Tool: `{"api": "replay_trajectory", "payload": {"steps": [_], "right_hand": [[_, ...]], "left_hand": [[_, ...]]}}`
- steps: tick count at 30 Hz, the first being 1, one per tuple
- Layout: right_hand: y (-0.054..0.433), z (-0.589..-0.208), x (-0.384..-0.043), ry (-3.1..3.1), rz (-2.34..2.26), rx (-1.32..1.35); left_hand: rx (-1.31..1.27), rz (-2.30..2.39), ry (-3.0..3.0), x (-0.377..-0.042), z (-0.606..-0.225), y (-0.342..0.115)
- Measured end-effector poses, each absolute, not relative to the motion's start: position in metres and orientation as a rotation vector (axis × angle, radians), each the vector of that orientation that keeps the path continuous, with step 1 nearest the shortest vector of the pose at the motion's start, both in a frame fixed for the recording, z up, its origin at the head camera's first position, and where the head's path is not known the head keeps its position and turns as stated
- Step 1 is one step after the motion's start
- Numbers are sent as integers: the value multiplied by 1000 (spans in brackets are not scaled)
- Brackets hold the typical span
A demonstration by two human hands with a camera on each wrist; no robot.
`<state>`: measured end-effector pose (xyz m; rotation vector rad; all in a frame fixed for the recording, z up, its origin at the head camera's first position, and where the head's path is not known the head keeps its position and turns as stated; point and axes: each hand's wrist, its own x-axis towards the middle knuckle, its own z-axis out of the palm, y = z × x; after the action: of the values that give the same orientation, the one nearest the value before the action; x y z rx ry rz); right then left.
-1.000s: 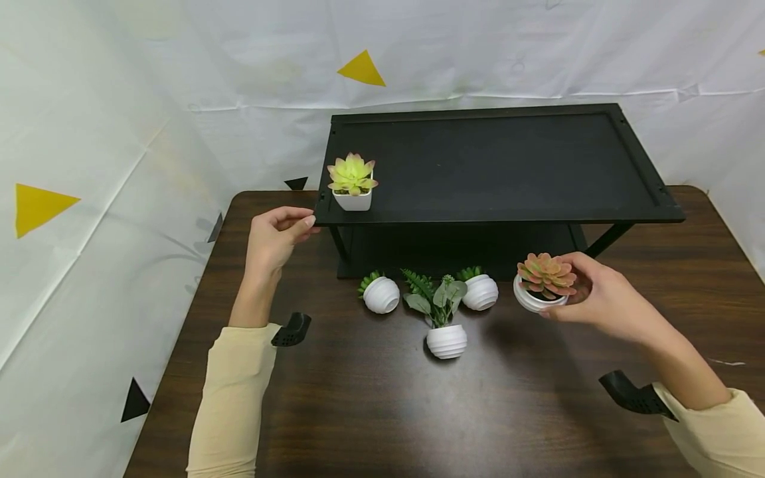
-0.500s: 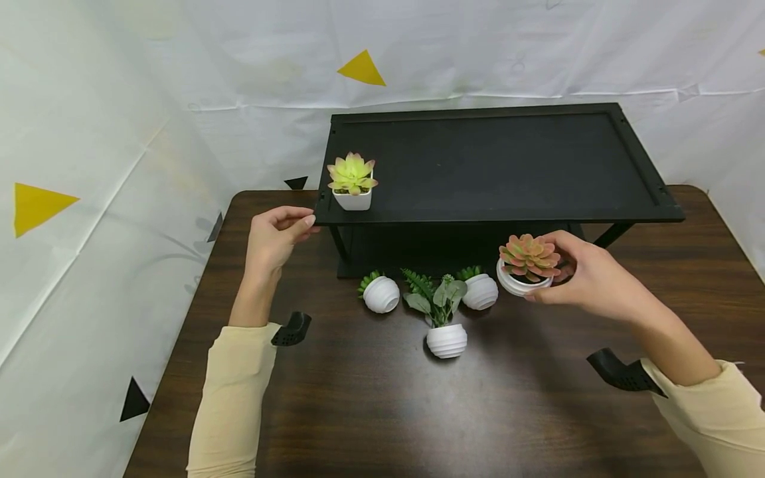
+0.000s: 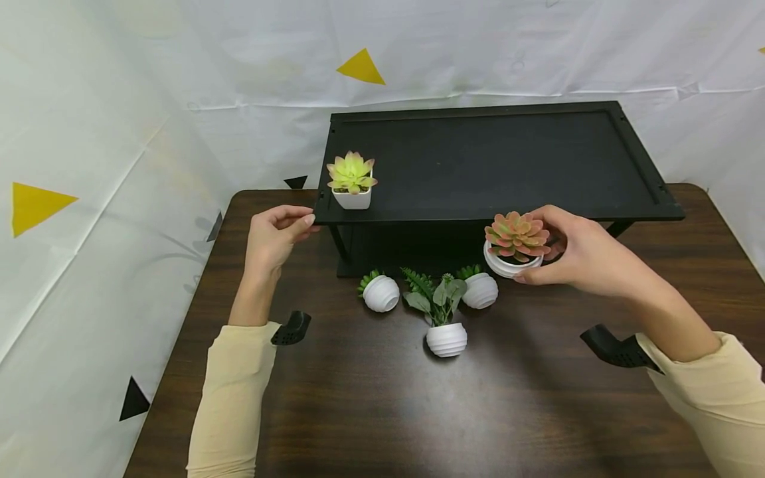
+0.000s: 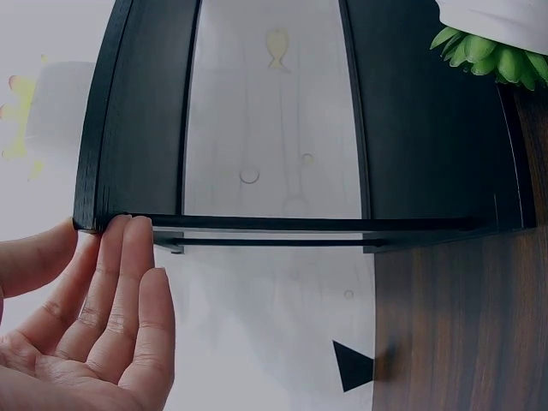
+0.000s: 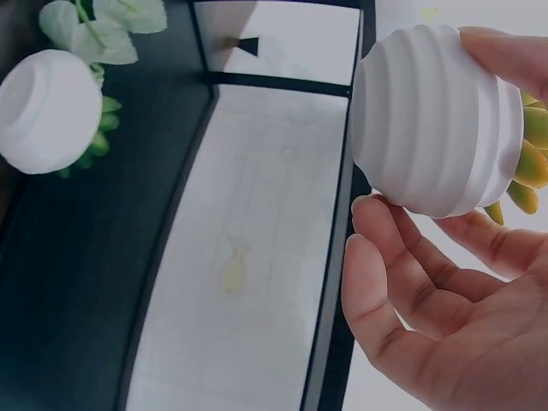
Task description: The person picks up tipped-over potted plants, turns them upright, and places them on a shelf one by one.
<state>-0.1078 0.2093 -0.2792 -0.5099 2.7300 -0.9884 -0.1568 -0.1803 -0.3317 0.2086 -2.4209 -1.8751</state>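
My right hand (image 3: 588, 255) grips a ribbed white pot (image 5: 437, 124) holding a reddish-orange succulent (image 3: 517, 236), thumb on one side and fingers on the other. The pot hangs in the air by the front edge of the black two-tier shelf (image 3: 508, 159). At the shelf's front left corner my left hand (image 3: 273, 239) pinches the top board between thumb and fingers, as the left wrist view also shows. A yellow-green succulent in a square white pot (image 3: 352, 199) stands upright on the top board's left end.
Before the shelf, two small white pots (image 3: 381, 294) (image 3: 481, 291) with green plants lie tipped on the brown table (image 3: 370, 411). Between them and nearer stands a leafy plant in a ribbed white pot (image 3: 447, 340). White sheeting (image 3: 508, 53) hangs behind.
My right hand has raised the potted reddish succulent and carried it leftward and away from me, toward the shelf's front edge. The left hand has stayed at the corner.
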Motion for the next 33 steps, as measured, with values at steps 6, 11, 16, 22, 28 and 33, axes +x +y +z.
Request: {"api": "replay_trajectory", "payload": {"steps": [6,11,16,22,28,33], "right_hand": [[199,-273,-116,2736,-987,-497],[193,-269,-125,2718,-979,-522],[186,-265,-133,2709,-986,-496],[179,-261,-141,2703,-1003,-507],[174,-260,-148,2703,-1010,-497],[171,-259,-153,2698,-1017,-480]], "left_hand": [[200,-1872,-2419,-157,-331,-181],[185,-1867,-2424,-157,-331,-181],[190,-1866,-2431,-157,-330,-180],[192,-1864,-2435,-156,-330,-180],[194,-1860,-2438,-156,-331,-180],[186,-1853,-2438,-156,-331,-180]]}}
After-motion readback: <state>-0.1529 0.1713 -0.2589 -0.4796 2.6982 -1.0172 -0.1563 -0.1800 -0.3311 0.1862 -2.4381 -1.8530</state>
